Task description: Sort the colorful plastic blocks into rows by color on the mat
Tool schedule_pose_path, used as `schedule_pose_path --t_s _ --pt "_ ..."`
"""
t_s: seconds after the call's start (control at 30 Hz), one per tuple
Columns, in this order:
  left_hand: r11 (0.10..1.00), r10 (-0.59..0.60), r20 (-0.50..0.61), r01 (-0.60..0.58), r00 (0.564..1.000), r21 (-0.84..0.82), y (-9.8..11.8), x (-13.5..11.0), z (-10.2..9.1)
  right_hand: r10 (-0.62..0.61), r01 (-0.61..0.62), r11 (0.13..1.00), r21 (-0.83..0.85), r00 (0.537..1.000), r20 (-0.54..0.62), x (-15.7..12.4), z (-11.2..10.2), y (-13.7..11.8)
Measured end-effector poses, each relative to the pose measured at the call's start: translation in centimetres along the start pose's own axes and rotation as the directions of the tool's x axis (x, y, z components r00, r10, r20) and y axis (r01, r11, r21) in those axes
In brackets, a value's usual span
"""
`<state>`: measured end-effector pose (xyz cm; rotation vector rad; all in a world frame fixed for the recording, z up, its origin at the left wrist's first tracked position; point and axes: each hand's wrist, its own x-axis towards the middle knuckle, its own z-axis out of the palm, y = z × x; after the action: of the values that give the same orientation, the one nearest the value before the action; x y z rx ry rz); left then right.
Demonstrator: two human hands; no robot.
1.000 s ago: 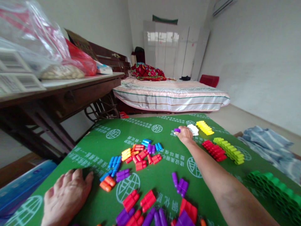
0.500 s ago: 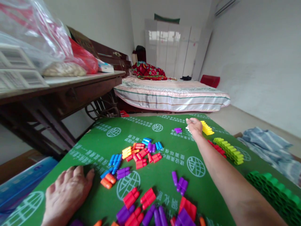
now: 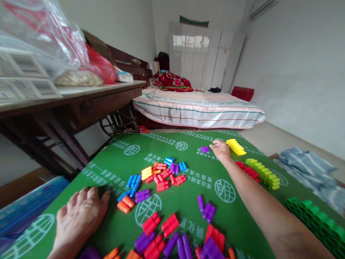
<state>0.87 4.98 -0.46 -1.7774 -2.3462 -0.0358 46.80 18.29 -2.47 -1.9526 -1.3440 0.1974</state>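
My left hand lies flat with its fingers spread on the near left of the green board, beside an orange piece. My right arm reaches far across the board. My right hand rests palm down between a small purple piece and a yellow row of pieces. It covers the spot where white pieces lie. Its fingers are mostly hidden behind the back of the hand.
Loose red, blue, orange and purple pieces are scattered mid-board, with more near the front edge. Red, lime and green rows line the right side. A dark wooden table stands left, a bed behind.
My right hand let go of the small purple piece, moved right over the white pieces, then drew slightly back. The left hand has stayed flat on the board.
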Motion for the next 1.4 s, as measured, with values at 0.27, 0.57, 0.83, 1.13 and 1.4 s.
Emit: schedule_pose_path --t_s 0.27,0.57,0.83,1.13,1.4 --pt "1.000 -0.005 0.024 0.004 1.000 0.018 0.0 0.0 0.1 -0.005 0.057 0.947 -0.315 0.987 0.163 -1.5 1.7 -2.1" --pt "1.000 -0.001 0.035 0.000 0.999 0.024 0.4 -0.3 -0.3 -0.007 0.105 0.897 -0.429 0.974 0.225 -1.8 1.6 -2.4" --pt "1.000 0.008 0.018 -0.008 1.000 0.014 0.4 -0.5 -0.3 -0.065 0.149 0.880 -0.450 0.978 0.196 -3.0 0.7 -3.4" --pt "1.000 0.019 0.037 -0.019 0.999 -0.011 0.6 -0.8 -0.9 -0.391 0.525 0.850 -0.036 0.677 0.624 -10.6 -2.7 -10.6" --pt "0.999 0.014 0.033 -0.013 0.999 -0.035 0.7 -0.6 -0.6 -0.390 0.711 0.703 0.023 0.359 0.848 -15.4 -8.2 -8.9"
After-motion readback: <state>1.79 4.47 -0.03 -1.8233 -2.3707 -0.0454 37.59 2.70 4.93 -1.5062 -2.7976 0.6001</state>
